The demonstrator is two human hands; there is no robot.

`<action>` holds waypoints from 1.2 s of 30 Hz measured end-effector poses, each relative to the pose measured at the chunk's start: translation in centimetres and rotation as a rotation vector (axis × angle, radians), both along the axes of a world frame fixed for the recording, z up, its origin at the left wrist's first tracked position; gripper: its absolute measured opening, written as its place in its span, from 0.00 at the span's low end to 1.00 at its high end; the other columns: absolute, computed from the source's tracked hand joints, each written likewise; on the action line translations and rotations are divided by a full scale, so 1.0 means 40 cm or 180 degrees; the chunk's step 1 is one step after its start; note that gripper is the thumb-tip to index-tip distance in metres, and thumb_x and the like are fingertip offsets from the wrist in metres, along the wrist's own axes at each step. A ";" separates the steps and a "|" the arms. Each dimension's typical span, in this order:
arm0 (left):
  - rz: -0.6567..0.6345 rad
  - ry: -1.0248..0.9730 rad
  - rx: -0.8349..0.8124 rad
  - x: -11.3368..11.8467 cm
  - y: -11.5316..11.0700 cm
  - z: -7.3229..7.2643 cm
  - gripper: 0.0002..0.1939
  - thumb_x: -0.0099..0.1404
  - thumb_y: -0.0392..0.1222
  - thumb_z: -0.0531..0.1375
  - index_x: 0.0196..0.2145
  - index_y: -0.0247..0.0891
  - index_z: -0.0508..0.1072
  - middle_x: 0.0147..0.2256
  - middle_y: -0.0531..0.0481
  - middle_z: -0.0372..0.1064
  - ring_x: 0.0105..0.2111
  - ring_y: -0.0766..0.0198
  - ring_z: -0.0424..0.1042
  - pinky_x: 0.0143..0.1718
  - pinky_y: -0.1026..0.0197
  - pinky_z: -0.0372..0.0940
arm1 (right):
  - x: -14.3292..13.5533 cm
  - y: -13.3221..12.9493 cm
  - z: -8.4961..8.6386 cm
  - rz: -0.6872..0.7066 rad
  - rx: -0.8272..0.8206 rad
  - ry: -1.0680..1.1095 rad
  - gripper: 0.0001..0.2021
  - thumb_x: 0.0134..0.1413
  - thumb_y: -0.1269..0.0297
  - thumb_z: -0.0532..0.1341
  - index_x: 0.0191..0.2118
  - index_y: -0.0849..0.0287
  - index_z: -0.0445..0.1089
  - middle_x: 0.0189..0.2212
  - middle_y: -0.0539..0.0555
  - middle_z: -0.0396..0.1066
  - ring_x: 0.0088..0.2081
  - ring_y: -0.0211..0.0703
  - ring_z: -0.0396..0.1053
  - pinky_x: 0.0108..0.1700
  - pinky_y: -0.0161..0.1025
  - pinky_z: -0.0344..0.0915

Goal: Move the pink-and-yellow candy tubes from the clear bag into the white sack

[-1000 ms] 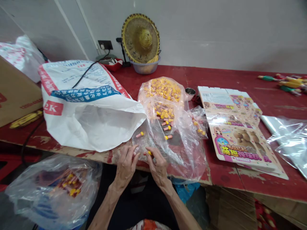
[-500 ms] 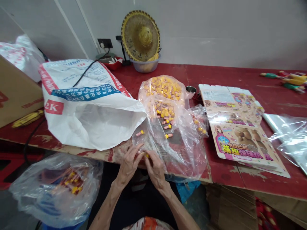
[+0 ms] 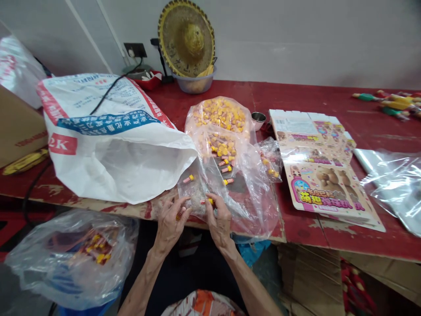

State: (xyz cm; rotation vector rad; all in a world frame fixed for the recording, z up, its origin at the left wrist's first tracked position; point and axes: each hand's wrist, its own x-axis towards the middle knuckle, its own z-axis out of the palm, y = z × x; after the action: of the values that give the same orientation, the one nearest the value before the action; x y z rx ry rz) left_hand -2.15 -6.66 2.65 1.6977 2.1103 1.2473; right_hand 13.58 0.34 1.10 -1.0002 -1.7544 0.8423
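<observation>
My left hand (image 3: 170,228) is closed at the table's front edge around a small yellow-and-red tube, mostly covered by the fingers. Between the thumb and fingers of my right hand (image 3: 219,221) is a small yellow-capped tube (image 3: 203,202), lying over clear plastic film. A large clear bag (image 3: 194,118) full of yellow-capped tubes lies open just beyond my hands. Several loose tubes (image 3: 226,169) rest at its mouth, and one single tube (image 3: 188,179) sits to their left. Down at the lower left, another clear bag (image 3: 36,259) contains more tubes.
A big white woven sack (image 3: 131,175) gapes open on the left. To the right lies a stack of printed cards (image 3: 329,188), with clear plastic sleeves (image 3: 394,188) beyond. A metal cup (image 3: 258,120) and a straw hat (image 3: 187,39) on a basin (image 3: 196,83) stand farther back.
My hands have moved apart, the right one shifting right and up with a tube. The whole view has shifted slightly.
</observation>
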 end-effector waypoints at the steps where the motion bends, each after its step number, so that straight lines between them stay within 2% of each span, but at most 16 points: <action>1: 0.0057 -0.0248 -0.0053 -0.003 0.001 0.006 0.18 0.73 0.56 0.60 0.51 0.43 0.79 0.44 0.44 0.78 0.40 0.56 0.76 0.46 0.53 0.73 | -0.004 -0.001 -0.009 0.0117 0.0094 -0.0166 0.13 0.76 0.62 0.54 0.52 0.54 0.76 0.43 0.56 0.78 0.42 0.48 0.76 0.48 0.43 0.74; 4: 0.0382 -0.1421 -0.0060 -0.010 0.010 0.022 0.20 0.69 0.58 0.64 0.48 0.40 0.76 0.42 0.45 0.78 0.40 0.57 0.78 0.42 0.57 0.73 | -0.014 0.002 -0.021 0.0409 0.0199 -0.0439 0.13 0.74 0.63 0.54 0.50 0.53 0.77 0.40 0.56 0.78 0.40 0.49 0.75 0.46 0.44 0.73; 7: 0.0844 -0.2575 0.0235 -0.011 0.021 0.037 0.22 0.62 0.58 0.70 0.42 0.39 0.73 0.36 0.49 0.78 0.33 0.62 0.77 0.36 0.62 0.71 | -0.023 0.003 -0.003 0.0064 -0.0217 0.0034 0.14 0.75 0.59 0.55 0.52 0.56 0.76 0.42 0.56 0.78 0.39 0.46 0.75 0.45 0.41 0.73; 9: 0.0919 -0.3024 0.0349 -0.005 0.026 0.043 0.23 0.58 0.58 0.72 0.40 0.38 0.73 0.36 0.50 0.77 0.31 0.64 0.75 0.35 0.63 0.71 | -0.033 -0.002 0.018 -0.0080 -0.0522 0.0347 0.16 0.75 0.54 0.56 0.52 0.57 0.76 0.40 0.54 0.78 0.36 0.44 0.74 0.42 0.39 0.73; 11: 0.0812 -0.3253 0.0242 0.005 0.028 0.045 0.25 0.56 0.58 0.73 0.41 0.38 0.73 0.37 0.50 0.78 0.33 0.64 0.76 0.38 0.62 0.72 | -0.047 -0.013 0.036 -0.0112 -0.0674 0.0492 0.17 0.74 0.52 0.57 0.50 0.57 0.77 0.38 0.53 0.78 0.34 0.43 0.73 0.41 0.38 0.73; 15: 0.0637 -0.3414 0.0094 0.020 0.026 0.043 0.26 0.57 0.59 0.73 0.43 0.38 0.74 0.38 0.50 0.78 0.37 0.62 0.78 0.41 0.62 0.73 | -0.069 -0.033 0.045 -0.0138 -0.0714 0.0606 0.17 0.74 0.51 0.56 0.51 0.56 0.78 0.41 0.54 0.79 0.36 0.43 0.74 0.40 0.38 0.73; 18: 0.0540 -0.3648 0.0138 0.022 0.023 0.039 0.26 0.57 0.60 0.74 0.43 0.39 0.74 0.38 0.50 0.78 0.36 0.61 0.78 0.38 0.62 0.73 | -0.062 -0.034 0.040 0.0098 -0.0693 0.0545 0.17 0.75 0.52 0.56 0.53 0.55 0.78 0.46 0.55 0.80 0.40 0.45 0.77 0.41 0.38 0.74; 21: 0.0601 -0.3654 0.0129 0.025 0.020 0.032 0.26 0.57 0.59 0.74 0.43 0.38 0.75 0.37 0.50 0.78 0.36 0.61 0.78 0.37 0.62 0.74 | -0.047 -0.027 0.035 0.0242 -0.0316 0.0417 0.16 0.77 0.55 0.55 0.55 0.54 0.78 0.48 0.56 0.80 0.46 0.46 0.78 0.47 0.40 0.75; 25: 0.0707 -0.3670 0.0112 0.036 0.019 0.024 0.28 0.54 0.59 0.76 0.43 0.38 0.76 0.38 0.50 0.78 0.34 0.63 0.78 0.38 0.62 0.75 | -0.040 -0.022 0.039 0.0186 0.0354 0.0303 0.13 0.77 0.64 0.55 0.55 0.55 0.77 0.45 0.56 0.80 0.46 0.46 0.78 0.50 0.41 0.74; 29: 0.0664 -0.4190 0.0185 0.038 0.021 0.022 0.28 0.51 0.58 0.78 0.41 0.38 0.76 0.36 0.50 0.77 0.33 0.65 0.76 0.35 0.63 0.74 | -0.039 -0.019 0.058 0.0334 0.0419 0.0272 0.12 0.78 0.63 0.56 0.54 0.54 0.76 0.44 0.55 0.79 0.44 0.45 0.78 0.48 0.40 0.75; 31: 0.0654 -0.4341 0.0212 0.034 0.019 0.023 0.27 0.51 0.57 0.78 0.40 0.38 0.76 0.35 0.51 0.76 0.32 0.66 0.74 0.33 0.65 0.73 | -0.029 -0.008 0.058 0.0241 0.0438 0.0319 0.11 0.78 0.62 0.57 0.55 0.54 0.76 0.45 0.55 0.79 0.45 0.44 0.78 0.49 0.39 0.74; 34: 0.0679 -0.4000 0.0236 0.020 0.014 0.029 0.26 0.54 0.58 0.76 0.40 0.38 0.76 0.34 0.52 0.75 0.30 0.67 0.71 0.31 0.66 0.69 | -0.001 0.030 0.033 -0.0124 0.0564 0.0248 0.12 0.77 0.64 0.56 0.54 0.56 0.75 0.45 0.56 0.79 0.46 0.45 0.77 0.49 0.41 0.73; 36: 0.0839 -0.3286 0.0211 0.005 0.010 0.037 0.24 0.59 0.60 0.73 0.41 0.38 0.76 0.34 0.52 0.75 0.30 0.67 0.71 0.31 0.65 0.68 | 0.021 0.061 0.006 -0.0251 0.0546 0.0075 0.12 0.76 0.64 0.55 0.51 0.56 0.76 0.44 0.56 0.79 0.44 0.47 0.77 0.48 0.42 0.72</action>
State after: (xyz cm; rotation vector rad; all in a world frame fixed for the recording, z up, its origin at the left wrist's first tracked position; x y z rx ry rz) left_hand -1.96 -6.26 4.11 0.5122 1.6253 1.7407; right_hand 14.43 2.77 1.33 -0.9355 -1.7241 0.6401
